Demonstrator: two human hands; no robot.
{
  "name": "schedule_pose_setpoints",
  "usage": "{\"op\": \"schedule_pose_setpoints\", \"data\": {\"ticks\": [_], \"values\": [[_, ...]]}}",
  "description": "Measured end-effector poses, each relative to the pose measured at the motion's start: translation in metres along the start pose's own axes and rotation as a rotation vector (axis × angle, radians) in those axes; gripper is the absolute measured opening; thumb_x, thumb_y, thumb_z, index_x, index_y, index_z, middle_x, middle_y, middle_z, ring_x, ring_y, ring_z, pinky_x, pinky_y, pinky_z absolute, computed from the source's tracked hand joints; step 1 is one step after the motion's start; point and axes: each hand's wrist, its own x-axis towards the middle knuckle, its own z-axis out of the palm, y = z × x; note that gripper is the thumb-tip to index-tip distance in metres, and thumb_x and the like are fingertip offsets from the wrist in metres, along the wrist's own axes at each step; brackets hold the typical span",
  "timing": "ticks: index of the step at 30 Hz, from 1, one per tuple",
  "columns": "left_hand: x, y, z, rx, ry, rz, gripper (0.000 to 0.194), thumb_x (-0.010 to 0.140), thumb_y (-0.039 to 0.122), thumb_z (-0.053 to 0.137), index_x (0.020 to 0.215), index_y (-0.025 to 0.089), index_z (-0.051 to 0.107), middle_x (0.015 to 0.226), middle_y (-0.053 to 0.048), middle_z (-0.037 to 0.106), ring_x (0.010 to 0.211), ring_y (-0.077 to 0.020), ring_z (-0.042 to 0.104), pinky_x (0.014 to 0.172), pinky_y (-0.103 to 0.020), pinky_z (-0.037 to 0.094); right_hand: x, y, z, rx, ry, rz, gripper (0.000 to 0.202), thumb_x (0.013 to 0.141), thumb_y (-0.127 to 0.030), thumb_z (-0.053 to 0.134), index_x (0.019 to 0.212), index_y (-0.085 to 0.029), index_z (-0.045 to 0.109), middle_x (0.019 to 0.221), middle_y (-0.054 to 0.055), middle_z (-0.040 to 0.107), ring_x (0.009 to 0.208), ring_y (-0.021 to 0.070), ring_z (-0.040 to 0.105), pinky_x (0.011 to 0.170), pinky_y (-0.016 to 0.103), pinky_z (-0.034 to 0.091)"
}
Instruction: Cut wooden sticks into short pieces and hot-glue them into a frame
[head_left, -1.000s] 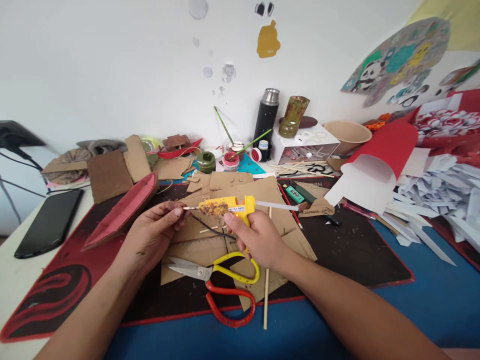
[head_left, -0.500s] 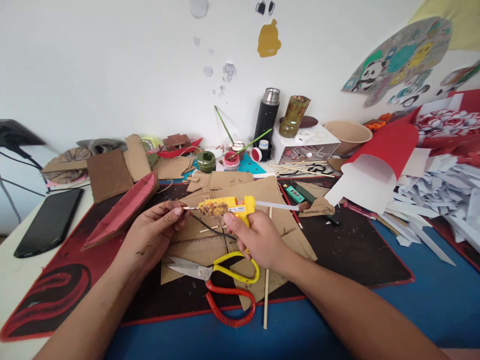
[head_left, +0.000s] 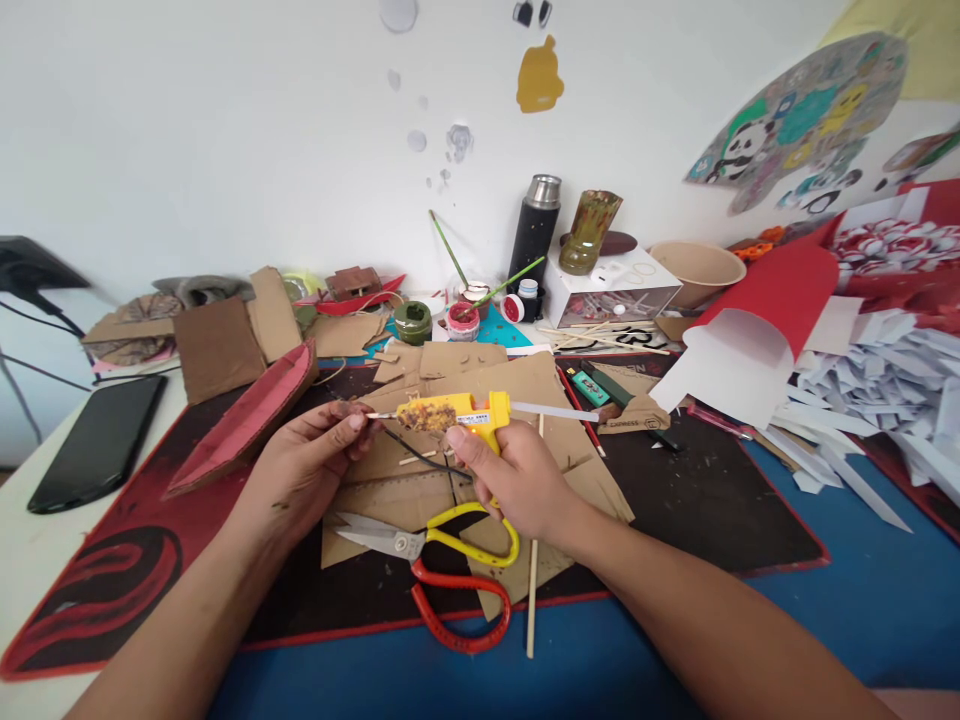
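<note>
My right hand [head_left: 521, 478] is wrapped around the handle of a yellow hot glue gun [head_left: 487, 412], whose body is crusted with brown and orange residue. A translucent glue stick [head_left: 555, 411] sticks out of its back end. Thumb and fingertips of my left hand [head_left: 304, 465] are pinched together right at the gun's nozzle; whatever small piece they hold is mostly hidden. Below the gun, scissors [head_left: 406, 544] with one yellow and one red handle lie on cut cardboard [head_left: 525, 375]. A thin wooden stick [head_left: 532, 600] lies beside the scissors.
A pink-lined cardboard boat hull [head_left: 247, 425] and a phone [head_left: 97, 440] lie on the left. Paint jars [head_left: 412, 323], a black thermos [head_left: 534, 235] and a white box [head_left: 607, 290] stand by the wall. Rolled red paper [head_left: 772, 280] and white paper strips [head_left: 885, 370] crowd the right.
</note>
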Motion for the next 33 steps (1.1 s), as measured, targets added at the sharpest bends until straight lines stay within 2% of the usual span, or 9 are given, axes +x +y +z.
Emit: {"op": "schedule_pose_setpoints", "data": {"ticks": [12, 18, 27, 33], "values": [[-0.0006, 0.001, 0.0006, 0.002, 0.017, -0.013, 0.048, 0.044, 0.044, 0.109, 0.072, 0.016, 0.081, 0.075, -0.005, 0.074, 0.063, -0.0098, 0.058, 0.057, -0.018, 0.052, 0.002, 0.0031, 0.0003, 0.063, -0.008, 0.021, 0.062, 0.099, -0.08, 0.054, 0.077, -0.023, 0.055, 0.049, -0.006, 0.048, 0.04, 0.0106, 0.045, 0.046, 0.026, 0.037], [0.0001, -0.0009, -0.0009, 0.006, 0.003, 0.001, 0.046, 0.047, 0.044, 0.108, 0.073, 0.016, 0.081, 0.076, -0.006, 0.074, 0.063, -0.0106, 0.059, 0.057, -0.019, 0.052, 0.0043, 0.005, 0.001, 0.094, -0.033, 0.071, 0.061, 0.097, -0.08, 0.056, 0.078, -0.023, 0.056, 0.048, -0.007, 0.048, 0.038, 0.01, 0.044, 0.043, 0.024, 0.037], [0.0004, -0.0015, -0.0027, 0.021, 0.002, 0.026, 0.044, 0.05, 0.045, 0.107, 0.074, 0.018, 0.082, 0.077, -0.005, 0.074, 0.065, -0.0117, 0.059, 0.056, -0.019, 0.052, 0.008, 0.0018, 0.0011, 0.233, -0.05, 0.112, 0.061, 0.088, -0.082, 0.064, 0.09, -0.021, 0.063, 0.049, -0.008, 0.051, 0.036, 0.0103, 0.045, 0.038, 0.023, 0.036], [0.0014, -0.0014, -0.003, -0.008, 0.025, 0.025, 0.045, 0.05, 0.042, 0.107, 0.076, 0.016, 0.081, 0.076, -0.005, 0.074, 0.064, -0.011, 0.059, 0.056, -0.019, 0.051, 0.0086, 0.001, 0.0013, 0.232, -0.05, 0.101, 0.062, 0.087, -0.082, 0.065, 0.092, -0.02, 0.064, 0.05, -0.008, 0.051, 0.035, 0.0102, 0.045, 0.038, 0.023, 0.036]]}}
